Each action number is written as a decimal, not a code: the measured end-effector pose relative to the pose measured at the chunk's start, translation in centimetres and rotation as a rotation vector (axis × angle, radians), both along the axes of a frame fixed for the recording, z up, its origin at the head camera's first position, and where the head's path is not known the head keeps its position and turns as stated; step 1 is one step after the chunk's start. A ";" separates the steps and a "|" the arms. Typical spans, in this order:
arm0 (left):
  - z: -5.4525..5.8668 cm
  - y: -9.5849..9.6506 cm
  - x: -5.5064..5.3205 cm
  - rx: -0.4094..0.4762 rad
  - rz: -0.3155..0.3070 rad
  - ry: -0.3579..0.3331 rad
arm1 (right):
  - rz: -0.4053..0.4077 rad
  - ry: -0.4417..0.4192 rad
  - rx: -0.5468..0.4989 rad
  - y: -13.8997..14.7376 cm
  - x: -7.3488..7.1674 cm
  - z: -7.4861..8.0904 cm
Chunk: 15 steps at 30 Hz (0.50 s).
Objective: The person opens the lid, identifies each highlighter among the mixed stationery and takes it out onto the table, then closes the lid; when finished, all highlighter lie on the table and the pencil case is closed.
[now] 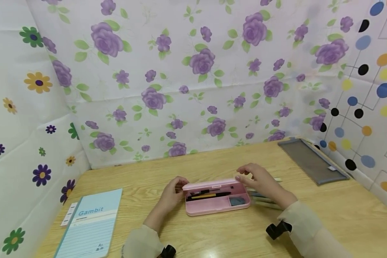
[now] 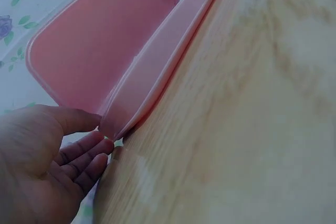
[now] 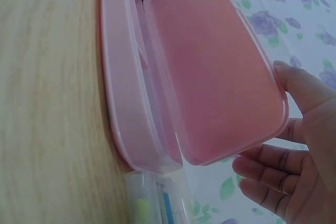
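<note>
A pink pencil case (image 1: 206, 209) lies on the table with its lid (image 3: 215, 72) raised. My left hand (image 1: 171, 195) holds the case's left end; in the left wrist view its thumb and fingers meet the corner. On the right, my right hand (image 1: 262, 182) pinches the lid's corner between thumb and fingers. Inside the case are a black-and-yellow pen (image 1: 208, 196), another dark pen (image 1: 200, 192) and a grey-blue piece (image 1: 237, 201) in the small right compartment.
Several pens (image 1: 267, 201) lie just right of the case, partly under my right forearm. A light blue notebook (image 1: 93, 218) lies at left over a white card (image 1: 67, 215). At the back right is a grey mesh pouch (image 1: 313, 161). Patterned cloth walls (image 1: 180, 118) border the table.
</note>
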<state>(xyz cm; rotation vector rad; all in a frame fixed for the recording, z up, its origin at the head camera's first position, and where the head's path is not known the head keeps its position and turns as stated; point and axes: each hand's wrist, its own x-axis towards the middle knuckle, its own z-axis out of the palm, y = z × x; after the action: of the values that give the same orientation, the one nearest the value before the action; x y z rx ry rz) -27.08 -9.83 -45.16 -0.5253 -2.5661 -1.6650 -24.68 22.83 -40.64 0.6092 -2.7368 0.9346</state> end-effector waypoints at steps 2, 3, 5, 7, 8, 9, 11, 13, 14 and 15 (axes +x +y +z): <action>0.2 -0.2 0.1 -0.025 -0.010 0.002 | 0.010 -0.021 0.002 -0.1 0.3 -0.2; 0.3 -0.4 0.2 -0.037 -0.015 0.003 | 0.016 -0.034 -0.001 -0.1 0.4 -0.3; 0.4 -0.6 0.4 -0.066 -0.038 0.003 | 0.022 -0.062 -0.005 -0.2 0.7 -0.5; -0.1 -1.1 0.1 -0.092 -0.092 0.012 | 0.024 -0.082 -0.011 -0.2 1.0 -0.7; 0.0 -1.2 0.3 -0.105 -0.116 0.021 | 0.026 -0.086 -0.011 -0.2 1.1 -0.7; 0.1 -1.3 0.4 -0.120 -0.139 0.029 | 0.028 -0.090 -0.012 -0.1 1.2 -0.7; 0.5 -1.4 0.8 -0.146 -0.184 0.031 | 0.029 -0.096 -0.017 0.0 1.5 -0.7; 1.0 -1.5 1.2 -0.193 -0.223 0.040 | 0.035 -0.096 -0.021 0.1 1.7 -0.7; 1.2 -1.5 1.4 -0.222 -0.237 0.046 | 0.038 -0.097 -0.022 0.2 1.8 -0.7; 1.5 -1.5 1.6 -0.248 -0.250 0.045 | 0.040 -0.100 -0.024 0.2 1.9 -0.7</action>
<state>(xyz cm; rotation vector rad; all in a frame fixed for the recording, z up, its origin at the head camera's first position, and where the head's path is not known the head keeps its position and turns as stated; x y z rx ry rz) -25.50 -11.37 -43.63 -0.9216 -2.7869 -1.3788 -22.75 23.07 -41.34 0.6321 -2.8066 1.0321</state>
